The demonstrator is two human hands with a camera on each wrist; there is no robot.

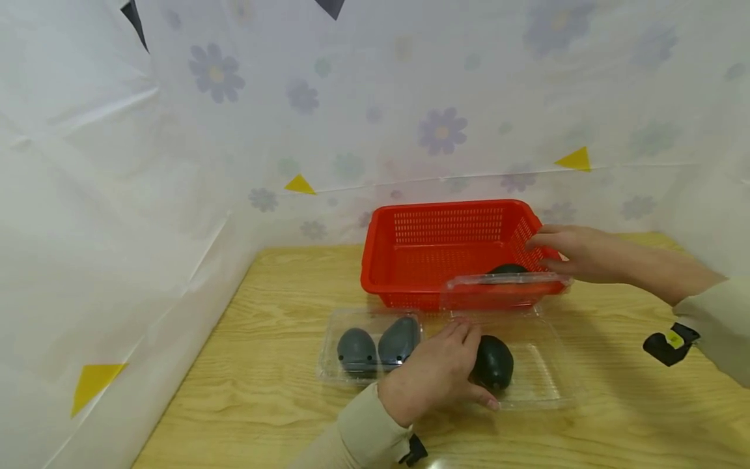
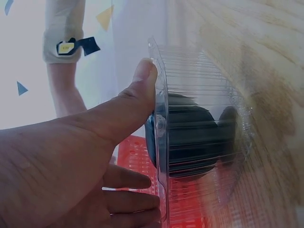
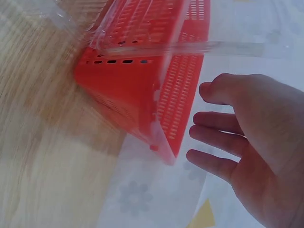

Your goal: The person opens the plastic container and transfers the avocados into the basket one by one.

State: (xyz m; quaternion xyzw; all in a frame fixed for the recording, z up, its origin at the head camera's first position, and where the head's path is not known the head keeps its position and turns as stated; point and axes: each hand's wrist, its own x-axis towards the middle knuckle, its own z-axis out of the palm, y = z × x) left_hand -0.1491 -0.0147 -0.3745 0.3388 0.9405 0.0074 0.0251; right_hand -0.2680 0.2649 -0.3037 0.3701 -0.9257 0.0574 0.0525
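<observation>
A dark avocado (image 1: 494, 363) sits in the left part of an open clear plastic clamshell box (image 1: 541, 371), its lid raised toward the basket. My left hand (image 1: 436, 371) spans the left side of this box, thumb at the near rim and fingers toward the far side. In the left wrist view, the thumb touches the rim beside the avocado (image 2: 185, 137), with the fingers loosely extended. Over the right end of a red basket (image 1: 433, 260), my right hand (image 1: 577, 251) holds nothing, its fingers relaxed and apart. Another avocado (image 1: 508, 268) lies inside the basket, partly behind the lid.
A second clear box (image 1: 328, 352), lid closed over two avocados, stands left of the open one. All of it rests on a wooden table (image 1: 252, 391). A white flowered sheet (image 1: 363, 130) hangs behind and along the left.
</observation>
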